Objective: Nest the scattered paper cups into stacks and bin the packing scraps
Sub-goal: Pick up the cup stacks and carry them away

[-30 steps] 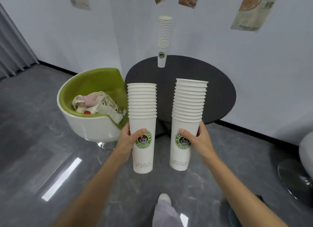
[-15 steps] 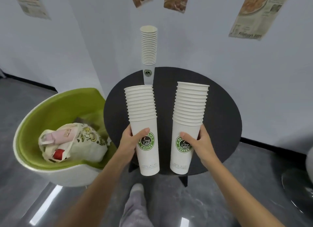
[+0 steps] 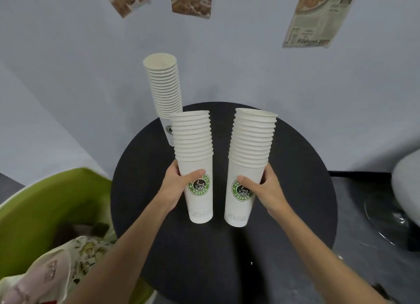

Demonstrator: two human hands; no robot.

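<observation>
Two tall stacks of white paper cups with green coffee logos are held over the round black table (image 3: pixel 295 190). My left hand (image 3: pixel 177 188) grips the bottom cup of the left stack (image 3: pixel 195 149). My right hand (image 3: pixel 266 190) grips the bottom cup of the right stack (image 3: pixel 250 149). Both stacks are upright, side by side, a small gap between them. A third, taller stack (image 3: pixel 164 88) stands at the table's far left edge, partly hidden behind the left stack.
A green and white tub chair (image 3: pixel 34 213) at the lower left holds a bundle of patterned bags and wrappers (image 3: pixel 56 269). A white chair (image 3: pixel 406 190) with a chrome base stands at the right. The wall with posters is right behind the table.
I have stepped up to the table. Both stacks, earlier held over the floor in front of it, are now above the tabletop. The green chair has slid to the lower left.
</observation>
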